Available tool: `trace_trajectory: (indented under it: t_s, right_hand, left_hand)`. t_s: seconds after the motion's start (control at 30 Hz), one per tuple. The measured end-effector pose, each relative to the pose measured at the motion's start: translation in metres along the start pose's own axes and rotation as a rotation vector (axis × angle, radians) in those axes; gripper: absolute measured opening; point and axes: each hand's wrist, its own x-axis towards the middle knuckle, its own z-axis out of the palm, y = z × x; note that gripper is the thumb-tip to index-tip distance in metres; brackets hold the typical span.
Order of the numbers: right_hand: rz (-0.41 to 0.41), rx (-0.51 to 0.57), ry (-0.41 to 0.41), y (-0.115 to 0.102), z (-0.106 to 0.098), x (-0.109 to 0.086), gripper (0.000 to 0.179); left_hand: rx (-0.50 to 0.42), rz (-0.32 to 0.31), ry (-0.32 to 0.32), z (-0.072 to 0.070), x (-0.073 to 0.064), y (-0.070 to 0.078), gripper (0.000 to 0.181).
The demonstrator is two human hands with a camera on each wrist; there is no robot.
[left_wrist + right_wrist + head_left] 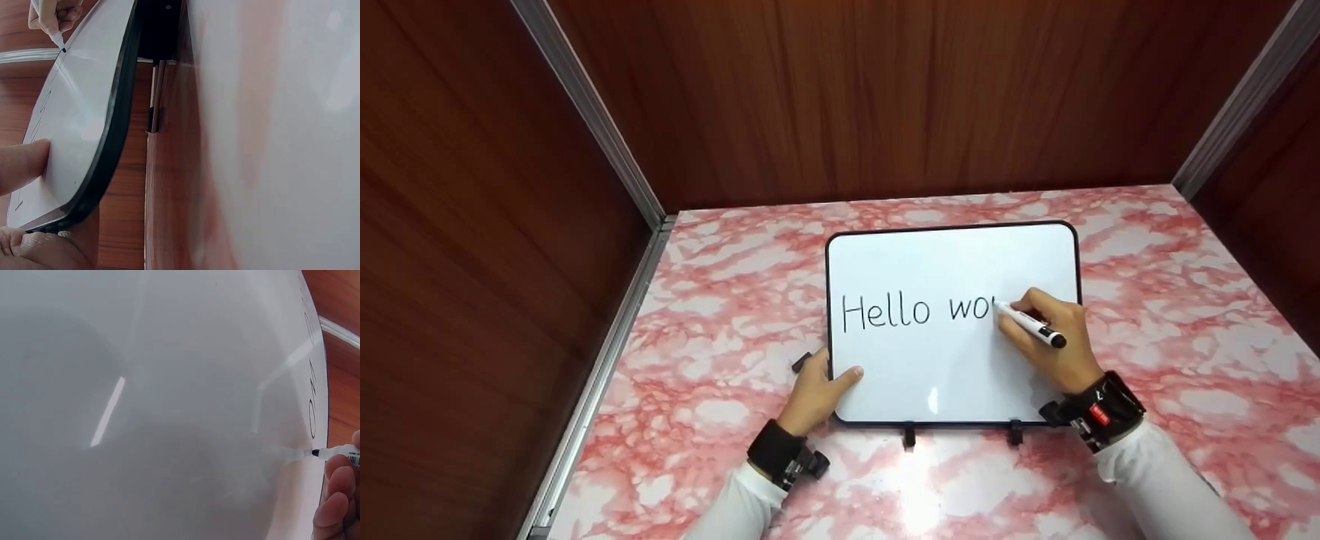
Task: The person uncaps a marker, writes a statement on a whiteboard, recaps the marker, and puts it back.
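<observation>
From my end I see the right hand (1057, 341), right of centre in the head view, gripping the marker (1039, 328), tip touching the board (900, 382). I see the left hand (812, 394) below centre, grasping the board's left edge, thumb on the front; the left wrist view shows fingers at the back.

Board sits right of and below centre, tilted, black-rimmed, black feet (910, 436) at its lower edge. I read black writing (891, 309), "Hello wo", then a letter partly hidden at the tip.

Each wrist has a black band (774, 452); white sleeves (1166, 476) run off the bottom. Red-and-white marbled table (697, 352) underneath, wood panels (885, 97) across the top and sides, metal strip (600, 127) upper left.
</observation>
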Motion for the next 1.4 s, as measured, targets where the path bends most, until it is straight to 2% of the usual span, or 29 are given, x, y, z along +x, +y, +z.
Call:
trace_trajectory:
  t_s: [0.37,0.73,0.97,1.4]
  right_hand:
    - [-0.019,0.005,-0.008,-0.003,0.001,-0.005,0.020]
    - [-0.012,-0.001,-0.019,-0.002,0.002,-0.012,0.018]
    - [0.007,0.002,-0.024,0.000,0.001,-0.011,0.018]
    - [0.016,0.000,0.013,-0.001,-0.002,-0.003,0.019]
  left_hand:
    - [-0.025,0.018,-0.006,-0.001,0.002,0.002,0.041]
    - [-0.038,-0.007,-0.008,-0.001,0.001,0.002,0.040]
    - [-0.048,-0.004,-0.012,0.000,0.000,0.000,0.040]
    - [-0.058,-0.024,-0.014,0.001,0.000,0.001,0.041]
